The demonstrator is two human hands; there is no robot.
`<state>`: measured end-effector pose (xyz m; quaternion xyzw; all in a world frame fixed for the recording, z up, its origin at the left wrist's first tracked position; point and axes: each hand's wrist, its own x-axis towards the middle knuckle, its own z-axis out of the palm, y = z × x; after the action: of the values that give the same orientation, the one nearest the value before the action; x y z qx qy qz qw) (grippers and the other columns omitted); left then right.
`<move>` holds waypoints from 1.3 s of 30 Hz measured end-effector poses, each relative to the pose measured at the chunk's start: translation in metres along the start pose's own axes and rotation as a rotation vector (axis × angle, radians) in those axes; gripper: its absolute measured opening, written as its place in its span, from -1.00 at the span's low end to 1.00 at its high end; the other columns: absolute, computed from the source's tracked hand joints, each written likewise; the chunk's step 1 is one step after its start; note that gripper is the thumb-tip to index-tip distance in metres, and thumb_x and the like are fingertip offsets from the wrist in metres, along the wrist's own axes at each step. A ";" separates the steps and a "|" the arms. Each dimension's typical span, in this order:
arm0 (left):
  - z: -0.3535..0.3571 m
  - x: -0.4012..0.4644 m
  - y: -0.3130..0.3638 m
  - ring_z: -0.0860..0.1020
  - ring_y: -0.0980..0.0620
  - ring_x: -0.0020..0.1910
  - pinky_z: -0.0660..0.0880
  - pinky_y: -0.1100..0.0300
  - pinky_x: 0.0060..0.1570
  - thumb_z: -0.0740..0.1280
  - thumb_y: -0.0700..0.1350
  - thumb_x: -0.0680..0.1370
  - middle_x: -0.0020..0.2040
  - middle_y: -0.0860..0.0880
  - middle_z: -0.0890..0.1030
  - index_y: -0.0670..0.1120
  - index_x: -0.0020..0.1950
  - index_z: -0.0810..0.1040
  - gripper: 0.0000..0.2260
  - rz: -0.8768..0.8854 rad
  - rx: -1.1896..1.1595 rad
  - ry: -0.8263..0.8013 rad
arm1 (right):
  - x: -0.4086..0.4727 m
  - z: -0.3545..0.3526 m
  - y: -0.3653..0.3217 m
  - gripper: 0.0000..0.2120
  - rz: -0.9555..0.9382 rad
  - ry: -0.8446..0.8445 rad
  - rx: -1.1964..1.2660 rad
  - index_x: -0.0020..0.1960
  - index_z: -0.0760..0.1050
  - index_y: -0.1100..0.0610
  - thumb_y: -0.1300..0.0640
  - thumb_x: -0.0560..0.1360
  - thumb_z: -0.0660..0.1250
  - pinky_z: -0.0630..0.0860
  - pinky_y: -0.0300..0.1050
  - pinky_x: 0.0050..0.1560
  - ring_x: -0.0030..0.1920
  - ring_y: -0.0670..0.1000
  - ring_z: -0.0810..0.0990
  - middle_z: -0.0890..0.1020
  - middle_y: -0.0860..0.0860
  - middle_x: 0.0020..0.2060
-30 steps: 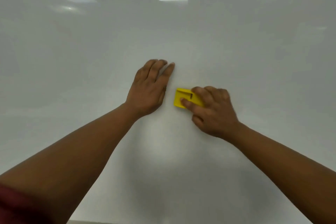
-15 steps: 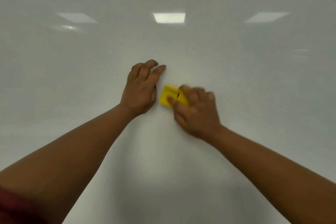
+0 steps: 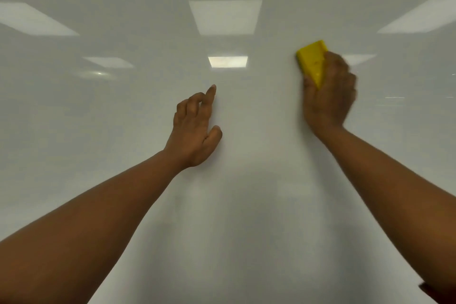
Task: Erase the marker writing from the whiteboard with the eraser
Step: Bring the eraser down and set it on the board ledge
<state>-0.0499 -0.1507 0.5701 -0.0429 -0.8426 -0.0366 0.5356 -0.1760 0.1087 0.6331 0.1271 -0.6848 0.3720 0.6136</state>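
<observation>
Eraser (image 3: pixel 312 61) gripped in right hand (image 3: pixel 329 96) against whiteboard (image 3: pixel 123 131); left hand (image 3: pixel 195 131) loosely open, empty.

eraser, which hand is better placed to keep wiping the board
Right. The right hand already grips the yellow eraser against the whiteboard. The left hand is empty, fingers loosely curled by the board, apart from the eraser.

whiteboard (image 3: pixel 123 118) fills my view | my left hand (image 3: pixel 195 131) near its middle, fingertips touching it | eraser (image 3: pixel 312 61) against it, up and right of that hand | my right hand (image 3: pixel 328 96) below, gripping eraser | 2 hands well apart
</observation>
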 end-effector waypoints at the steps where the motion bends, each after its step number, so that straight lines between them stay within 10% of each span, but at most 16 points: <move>1: -0.002 0.000 0.000 0.11 -0.09 0.44 0.13 -0.06 0.48 0.18 0.10 0.53 0.50 -0.02 0.16 0.08 0.66 -0.12 -0.23 0.006 -0.015 -0.011 | -0.008 0.005 -0.019 -0.41 -0.081 -0.052 -0.019 0.59 0.25 0.07 -0.11 0.62 0.25 0.35 0.16 0.31 0.38 0.27 0.41 0.36 0.09 0.53; 6: -0.005 -0.008 -0.003 0.09 -0.16 0.55 0.13 -0.09 0.51 0.31 0.30 0.45 0.59 -0.07 0.09 0.09 0.66 -0.17 -0.05 0.015 0.014 0.008 | -0.072 0.021 -0.074 -0.50 -0.575 -0.256 0.055 0.51 0.39 0.02 -0.08 0.61 0.32 0.36 0.11 0.15 0.28 0.22 0.50 0.41 0.03 0.51; 12: 0.009 -0.033 -0.004 0.06 -0.21 0.60 0.22 -0.24 0.45 0.28 0.46 0.41 0.64 -0.10 0.08 0.00 0.66 -0.02 0.00 0.112 0.196 -0.009 | -0.121 0.014 -0.060 -0.47 -0.737 -0.450 0.088 0.48 0.40 -0.01 -0.10 0.56 0.38 0.31 0.06 0.14 0.27 0.09 0.50 0.48 -0.07 0.44; 26: 0.104 -0.149 0.061 0.47 -0.25 0.22 0.42 -0.14 0.17 0.03 0.44 0.59 0.34 -0.21 0.50 -0.22 0.59 0.22 -0.15 0.256 0.294 -0.114 | -0.200 -0.029 0.064 -0.51 -0.796 -0.915 0.207 0.48 0.37 0.02 0.13 0.57 0.35 0.31 0.13 0.27 0.34 0.12 0.41 0.46 -0.01 0.45; 39: 0.147 -0.248 0.105 0.49 -0.16 0.19 0.42 -0.05 0.09 -0.05 0.32 0.68 0.28 -0.14 0.51 -0.14 0.65 0.10 -0.30 0.357 0.264 -0.407 | -0.324 -0.061 0.159 -0.52 -0.610 -0.828 0.299 0.38 0.50 0.18 0.07 0.49 0.44 0.49 0.15 0.16 0.21 0.17 0.58 0.60 0.12 0.25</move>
<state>-0.0655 -0.0382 0.2845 -0.1267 -0.9093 0.1771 0.3547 -0.1605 0.1676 0.2721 0.5425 -0.7411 0.1888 0.3476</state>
